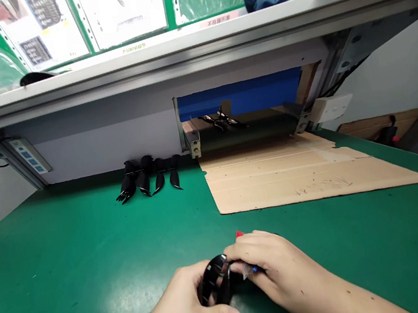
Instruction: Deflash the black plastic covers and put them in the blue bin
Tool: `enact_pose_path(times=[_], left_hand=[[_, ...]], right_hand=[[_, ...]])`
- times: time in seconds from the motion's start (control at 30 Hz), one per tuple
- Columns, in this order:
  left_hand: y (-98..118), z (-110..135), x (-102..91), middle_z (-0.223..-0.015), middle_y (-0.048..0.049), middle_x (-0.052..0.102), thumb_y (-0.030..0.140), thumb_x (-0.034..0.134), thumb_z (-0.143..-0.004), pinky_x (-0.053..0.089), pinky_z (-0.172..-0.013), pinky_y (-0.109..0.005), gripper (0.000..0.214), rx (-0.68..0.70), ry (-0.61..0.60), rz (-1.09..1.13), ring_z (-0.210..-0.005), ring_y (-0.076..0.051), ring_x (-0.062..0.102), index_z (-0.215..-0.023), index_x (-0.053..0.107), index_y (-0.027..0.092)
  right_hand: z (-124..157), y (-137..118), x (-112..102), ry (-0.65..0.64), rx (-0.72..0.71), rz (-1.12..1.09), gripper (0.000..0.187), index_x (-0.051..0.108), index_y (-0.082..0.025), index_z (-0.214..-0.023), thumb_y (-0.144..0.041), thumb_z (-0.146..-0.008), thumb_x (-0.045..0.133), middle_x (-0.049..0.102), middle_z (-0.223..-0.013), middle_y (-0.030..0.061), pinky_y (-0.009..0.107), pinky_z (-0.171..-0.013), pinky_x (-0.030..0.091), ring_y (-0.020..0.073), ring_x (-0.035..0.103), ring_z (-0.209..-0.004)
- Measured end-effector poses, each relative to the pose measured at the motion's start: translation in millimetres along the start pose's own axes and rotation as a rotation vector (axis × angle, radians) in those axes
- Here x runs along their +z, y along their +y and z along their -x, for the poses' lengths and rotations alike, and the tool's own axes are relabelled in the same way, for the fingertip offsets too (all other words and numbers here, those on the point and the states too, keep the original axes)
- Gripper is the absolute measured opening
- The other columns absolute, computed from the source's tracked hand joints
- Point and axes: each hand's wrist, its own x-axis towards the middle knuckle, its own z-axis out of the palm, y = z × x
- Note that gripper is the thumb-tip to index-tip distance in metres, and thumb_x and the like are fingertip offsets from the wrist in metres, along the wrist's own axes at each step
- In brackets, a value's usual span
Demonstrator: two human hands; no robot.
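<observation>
My left hand (188, 306) is closed round a glossy black curved plastic part (214, 281) low over the green table (71, 260). My right hand (266, 263) is closed beside it, fingers pressed on the part's right edge. A small tool with a red tip (239, 234) and a blue and metallic bit (249, 270) peeks out from under the right hand's fingers. Most of the tool is hidden by the hand.
Several black pointed plastic parts (148, 178) lie at the back of the table. A flat cardboard sheet (306, 173) lies to the right of them, before an opening with a blue flap (239, 97). An aluminium shelf (192, 44) runs overhead.
</observation>
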Motion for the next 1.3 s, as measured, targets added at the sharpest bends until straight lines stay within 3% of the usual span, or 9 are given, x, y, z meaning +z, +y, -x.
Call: enact_pose_path(times=[0.07,0.13,0.27,0.43,0.67,0.83,1.0,1.17,1.3], left_hand=[[-2.4,0.1,3.4,-0.072,-0.0004,0.057,0.049,0.084,-0.057,0.038,-0.063,-0.025,0.048,0.002,-0.038,0.047,-0.071,-0.018,0.051,-0.086,0.069,0.014],[-3.5,1.0,3.7,-0.078,-0.0023,0.062,0.051,0.082,-0.061,0.041,-0.068,-0.025,0.049,0.029,0.048,0.129,-0.076,-0.019,0.055,-0.091,0.069,0.014],[-3.1,4.6,1.2,-0.114,-0.0095,0.065,0.046,0.081,-0.068,0.043,-0.095,-0.034,0.059,0.097,0.32,0.456,-0.11,-0.027,0.057,-0.117,0.06,0.021],[-3.9,7.4,7.8,-0.118,-0.0147,0.065,0.04,0.088,-0.06,0.045,-0.098,-0.043,0.066,0.151,0.436,0.674,-0.116,-0.033,0.056,-0.115,0.059,0.019],[-4.7,10.2,15.6,-0.112,-0.0139,0.069,0.035,0.091,-0.056,0.051,-0.092,-0.04,0.061,0.181,0.481,0.762,-0.109,-0.031,0.062,-0.107,0.062,0.018],[-2.6,11.8,17.9,-0.108,-0.0131,0.07,0.034,0.091,-0.055,0.051,-0.092,-0.042,0.058,0.172,0.5,0.762,-0.104,-0.031,0.064,-0.103,0.063,0.018],[-2.6,13.3,16.6,-0.107,-0.0143,0.07,0.036,0.09,-0.056,0.052,-0.09,-0.043,0.056,0.187,0.496,0.687,-0.101,-0.032,0.065,-0.102,0.063,0.018],[-3.8,11.9,15.5,-0.106,-0.0135,0.07,0.037,0.09,-0.056,0.052,-0.089,-0.039,0.056,0.224,0.513,0.618,-0.104,-0.031,0.063,-0.101,0.064,0.017],[-0.7,12.1,17.1,-0.106,-0.0126,0.07,0.037,0.09,-0.056,0.053,-0.088,-0.036,0.056,0.232,0.522,0.647,-0.102,-0.028,0.065,-0.102,0.064,0.018]], right_hand=[[2.5,-3.8,4.2,0.149,0.051,-0.039,0.016,0.061,-0.026,-0.101,-0.025,-0.099,0.045,0.065,-0.09,-0.0002,0.033,-0.076,0.046,0.0185,0.059,-0.077],[4.7,-6.2,5.8,0.267,0.085,-0.04,0.023,0.056,-0.026,-0.113,-0.043,-0.101,0.046,0.063,-0.1,0.0028,0.033,-0.073,0.048,0.0206,0.059,-0.084],[5.7,-7.6,5.6,0.248,0.017,0.08,0.054,0.05,-0.025,-0.123,-0.069,-0.093,0.044,0.058,-0.097,0.0051,0.036,-0.07,0.045,0.0239,0.055,-0.082],[2.8,-8.7,10.6,0.243,-0.036,0.237,0.059,0.056,-0.02,-0.103,-0.069,-0.097,0.024,0.053,-0.085,0.0047,0.034,-0.062,0.033,0.023,0.045,-0.07],[1.2,-12.3,9.8,0.249,-0.015,0.334,0.07,0.056,-0.019,-0.087,-0.073,-0.093,0.011,0.048,-0.078,0.0037,0.032,-0.06,0.023,0.0225,0.039,-0.066],[-0.2,-9.3,10.1,0.209,0.009,0.363,0.069,0.046,-0.02,-0.071,-0.069,-0.096,0.005,0.045,-0.071,0.0018,0.031,-0.059,0.019,0.0209,0.037,-0.063],[-1.8,-7.6,11.3,0.216,-0.032,0.322,0.064,0.041,-0.019,-0.066,-0.064,-0.101,0.009,0.044,-0.065,0.0,0.031,-0.057,0.017,0.0188,0.034,-0.059],[0.1,-5.1,14.9,0.114,0.001,0.047,0.065,0.037,-0.02,-0.067,-0.071,-0.096,0.008,0.045,-0.062,-0.0034,0.03,-0.061,0.023,0.0169,0.037,-0.056],[-0.8,-6.9,14.1,0.226,0.004,0.065,0.065,0.043,-0.02,-0.075,-0.075,-0.093,0.012,0.046,-0.071,-0.0015,0.029,-0.061,0.022,0.0191,0.038,-0.062]])
